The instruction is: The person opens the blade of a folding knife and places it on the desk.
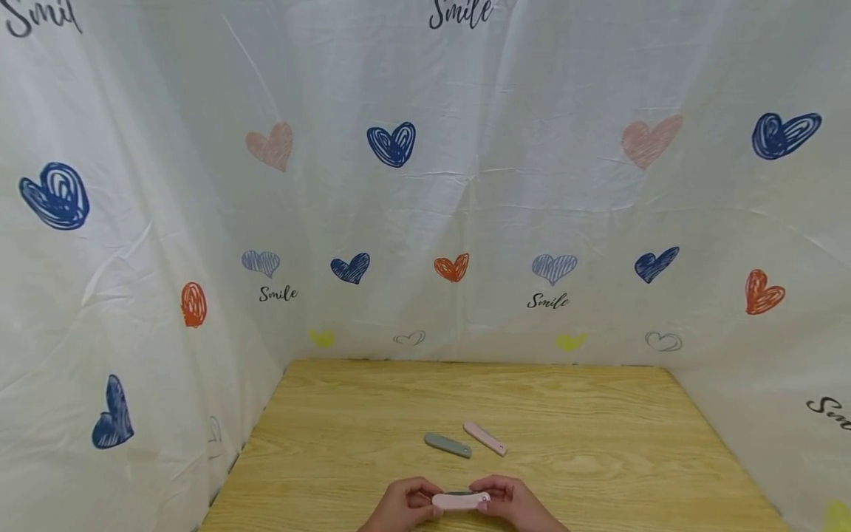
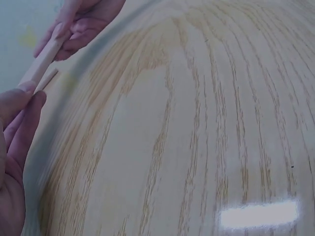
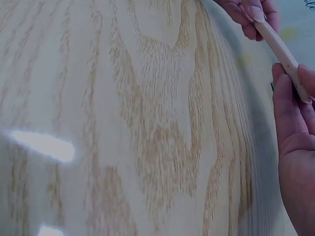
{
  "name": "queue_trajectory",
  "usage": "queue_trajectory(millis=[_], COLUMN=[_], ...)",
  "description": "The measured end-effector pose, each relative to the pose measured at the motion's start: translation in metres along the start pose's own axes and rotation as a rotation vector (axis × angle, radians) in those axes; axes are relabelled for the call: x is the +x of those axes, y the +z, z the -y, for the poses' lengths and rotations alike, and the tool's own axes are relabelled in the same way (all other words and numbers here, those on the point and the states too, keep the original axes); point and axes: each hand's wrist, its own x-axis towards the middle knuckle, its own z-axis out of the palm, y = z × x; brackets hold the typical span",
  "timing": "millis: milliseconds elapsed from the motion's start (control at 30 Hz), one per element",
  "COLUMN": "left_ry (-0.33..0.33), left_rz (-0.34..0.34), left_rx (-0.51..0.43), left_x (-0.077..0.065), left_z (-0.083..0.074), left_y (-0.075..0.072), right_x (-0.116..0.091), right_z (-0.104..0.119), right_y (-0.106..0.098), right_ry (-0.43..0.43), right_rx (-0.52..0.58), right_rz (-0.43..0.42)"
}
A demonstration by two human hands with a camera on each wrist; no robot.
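Both hands hold a pale pink folding knife level above the table's near edge. A dark strip shows along its upper side, apparently the blade lying by the handle. My left hand pinches the left end between thumb and fingers. At the other end, near a small round pivot, my right hand grips it the same way. In the right wrist view the pink handle spans the two hands. Farther back lie a grey-green folding knife and another pink folding knife, both apparently folded.
The wood-grain table narrows toward the back in the head view. A white cloth printed with hearts and "Smile" hangs behind it and along both sides.
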Motion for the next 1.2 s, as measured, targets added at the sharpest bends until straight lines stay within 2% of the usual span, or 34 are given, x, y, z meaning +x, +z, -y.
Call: queue_trajectory(millis=[133, 267, 467, 633, 733, 900, 1033, 1200], left_ry=[0.005, -0.008, -0.024, -0.102, -0.128, -0.114, -0.151, -0.226], left_rz=[0.008, 0.012, 0.016, -0.015, -0.003, 0.045, 0.053, 0.015], left_rx=[-0.069, -0.151, -0.177, -0.177, -0.151, -0.091, -0.077, -0.045], left_x=[0.002, 0.003, 0.003, 0.003, 0.003, 0.003, 0.001, -0.001], left_z=[0.005, 0.008, 0.006, 0.009, 0.012, 0.012, 0.008, 0.006], left_y=[0.001, 0.003, 0.009, 0.015, 0.014, 0.012, 0.012, 0.014], right_x=[0.001, 0.001, 0.003, 0.005, 0.006, 0.013, 0.015, 0.014], right_z=[-0.005, -0.007, -0.004, -0.006, -0.007, -0.009, -0.010, -0.010], right_y=[0.001, 0.004, 0.014, 0.017, 0.017, 0.021, 0.026, 0.028], right_ry=[0.004, 0.047, 0.139, 0.182, 0.174, 0.135, 0.124, 0.113], right_rx=[0.125, 0.187, 0.124, 0.084, -0.014, -0.223, -0.244, -0.265], right_rz=[0.069, 0.077, -0.052, -0.127, -0.139, -0.187, -0.222, -0.246])
